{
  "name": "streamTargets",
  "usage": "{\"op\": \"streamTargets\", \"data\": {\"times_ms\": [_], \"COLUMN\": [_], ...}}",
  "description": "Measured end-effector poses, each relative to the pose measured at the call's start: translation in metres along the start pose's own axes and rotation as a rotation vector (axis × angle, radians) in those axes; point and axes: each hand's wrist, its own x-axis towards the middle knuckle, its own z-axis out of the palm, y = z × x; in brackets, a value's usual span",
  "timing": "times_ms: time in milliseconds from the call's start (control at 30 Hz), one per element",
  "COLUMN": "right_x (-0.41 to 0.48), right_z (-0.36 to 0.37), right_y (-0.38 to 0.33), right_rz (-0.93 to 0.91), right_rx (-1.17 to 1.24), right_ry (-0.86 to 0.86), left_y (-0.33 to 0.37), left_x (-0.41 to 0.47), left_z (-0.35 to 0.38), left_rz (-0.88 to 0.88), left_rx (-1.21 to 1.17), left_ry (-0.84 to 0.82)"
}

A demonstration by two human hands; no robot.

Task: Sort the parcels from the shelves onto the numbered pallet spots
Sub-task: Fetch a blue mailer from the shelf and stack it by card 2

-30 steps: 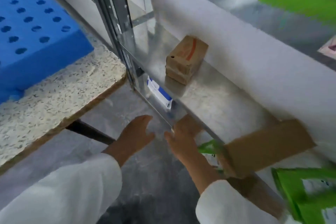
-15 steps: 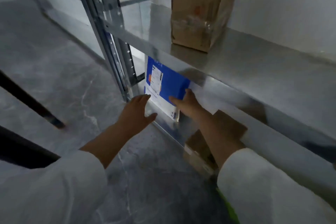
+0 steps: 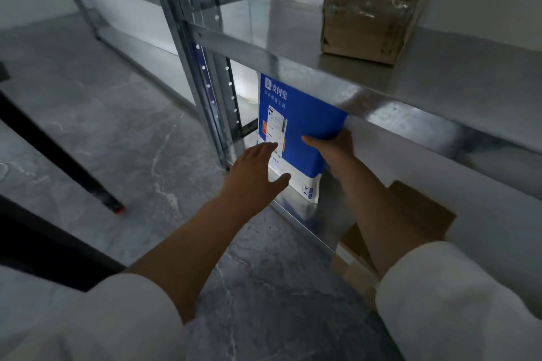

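A person in white sleeves reaches into the lower bay of a galvanised steel shelving rack [image 3: 293, 61], where a flat blue-and-white plastic mailer parcel [image 3: 296, 129] stands upright just under the lip of the shelf above. The right hand [image 3: 334, 146] grips the parcel's right edge, thumb laid across its glossy blue face and fingers wrapped behind it. The left hand [image 3: 255, 173] is spread open with fingers extended, palm toward the parcel's lower left side, its fingertips at the white printed label [image 3: 275, 129]; whether it actually touches the plastic cannot be told. The parcel's white bottom end sits at the front edge of the lower shelf, beside the perforated steel upright post [image 3: 202, 67]. On the shelf above stands a brown corrugated cardboard box [image 3: 366, 6], its front crossed by crinkled clear tape. A second brown cardboard box [image 3: 419, 214] lies on the lower level, partly hidden behind the right forearm. The floor [image 3: 117, 132] is polished grey stone veined with white, and a slanted black metal leg with an orange tip [image 3: 73, 173] stands on it at left.
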Motion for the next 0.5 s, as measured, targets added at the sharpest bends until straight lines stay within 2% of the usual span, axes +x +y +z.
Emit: {"op": "streamTargets", "data": {"times_ms": [133, 267, 333, 500], "right_x": [-0.013, -0.032, -0.036, -0.052], "right_z": [0.014, 0.016, 0.008, -0.007], "right_y": [0.002, 0.005, 0.007, 0.013], "right_rz": [-0.030, 0.014, 0.039, 0.131], "right_rx": [-0.135, -0.021, 0.125, 0.292], "right_ry": [0.009, 0.071, 0.103, -0.048], "left_y": [0.000, -0.024, -0.040, -0.066], "left_x": [-0.009, -0.016, -0.021, -0.039], "left_z": [-0.012, -0.029, -0.034, -0.045], "left_rz": [-0.148, -0.335, -0.446, -0.724], "left_rx": [-0.203, -0.194, -0.177, -0.301], "left_ry": [-0.017, 0.023, 0.048, 0.084]}}
